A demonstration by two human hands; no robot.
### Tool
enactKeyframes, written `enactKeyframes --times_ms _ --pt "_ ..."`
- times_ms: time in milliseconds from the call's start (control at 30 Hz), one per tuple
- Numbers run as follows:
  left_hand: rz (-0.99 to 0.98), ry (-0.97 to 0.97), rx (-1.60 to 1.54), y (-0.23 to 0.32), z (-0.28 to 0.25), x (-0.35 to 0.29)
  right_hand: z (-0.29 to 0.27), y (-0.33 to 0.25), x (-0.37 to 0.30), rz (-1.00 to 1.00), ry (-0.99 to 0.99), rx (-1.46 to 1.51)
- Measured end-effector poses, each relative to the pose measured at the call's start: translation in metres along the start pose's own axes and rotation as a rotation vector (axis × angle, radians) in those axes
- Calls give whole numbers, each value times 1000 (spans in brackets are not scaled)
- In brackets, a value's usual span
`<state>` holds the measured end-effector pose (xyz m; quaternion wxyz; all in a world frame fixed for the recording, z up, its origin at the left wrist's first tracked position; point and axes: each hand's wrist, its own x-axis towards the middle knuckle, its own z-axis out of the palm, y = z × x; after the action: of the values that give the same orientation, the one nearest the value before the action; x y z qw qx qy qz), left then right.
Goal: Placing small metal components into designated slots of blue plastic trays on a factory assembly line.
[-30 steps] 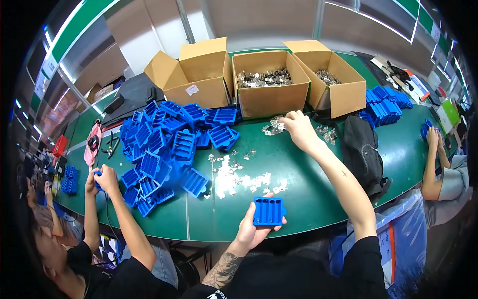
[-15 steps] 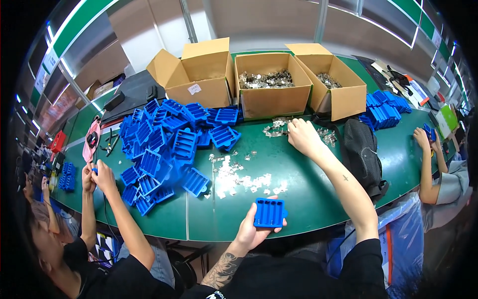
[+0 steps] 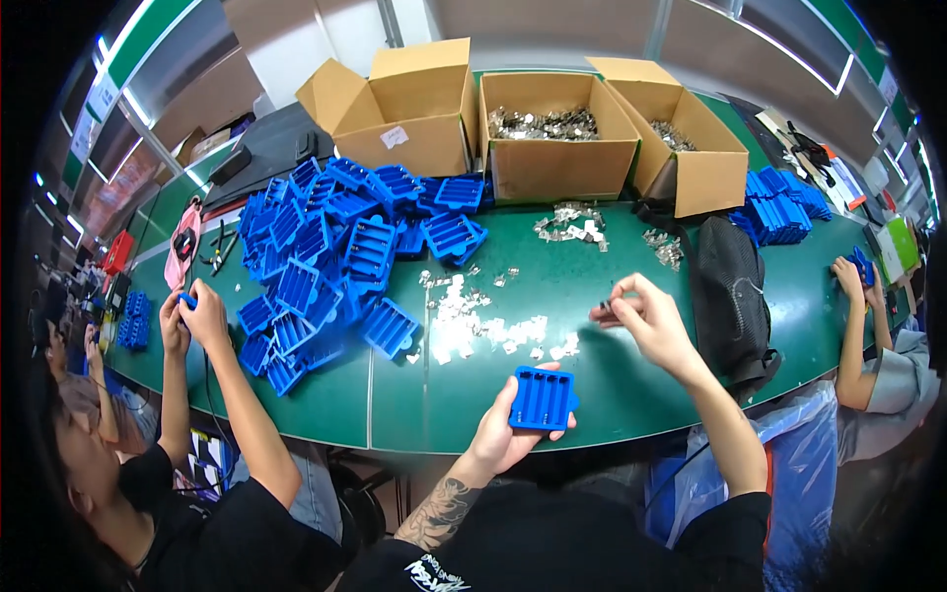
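A blue plastic battery holder (image 3: 543,399) with several long slots lies across the fingers of my left hand (image 3: 498,434), thumb along its left edge. Small metal bits show at the ends of its slots. To the right and farther off, my right hand (image 3: 646,324) is raised over the table, thumb and fingers pinched on a small dark piece whose kind is too small to make out. Loose metal contact pieces (image 3: 464,321) lie scattered beyond the holder. Two more clusters of metal contacts (image 3: 574,225) sit farther back.
A heap of blue holders (image 3: 326,247) covers the table's left. Cardboard boxes (image 3: 557,173), two showing metal pieces inside, line the back. A black bag (image 3: 732,296) lies at right, near stacked blue holders (image 3: 779,207). Co-workers' hands (image 3: 192,316) work at both sides.
My right hand has come back from the far metal pieces toward the holder, with a small dark piece between its fingers. My left hand still holds the battery holder.
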<state>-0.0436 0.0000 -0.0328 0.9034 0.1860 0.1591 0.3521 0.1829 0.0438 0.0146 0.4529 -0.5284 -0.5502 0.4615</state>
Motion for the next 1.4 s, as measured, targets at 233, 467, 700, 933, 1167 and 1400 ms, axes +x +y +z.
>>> enactKeyframes --times_ms 233,467,700,933,1167,1400 --pt "15 48 50 -7 2 4 38 0 -38 21 -124 254" --pt "5 27 -15 -13 5 7 50 7 -45 -12 -34 96" --pt "29 -29 -41 -12 4 8 51 -2 -42 -364 107 -416" --pt "42 -39 -52 -11 4 8 40 -10 -42 -467 69 -618" --pt "52 -29 17 -15 5 10 46 -10 -45 -418 63 -481" --pt "70 -50 80 -17 5 9 49 -10 -46 -539 63 -609"
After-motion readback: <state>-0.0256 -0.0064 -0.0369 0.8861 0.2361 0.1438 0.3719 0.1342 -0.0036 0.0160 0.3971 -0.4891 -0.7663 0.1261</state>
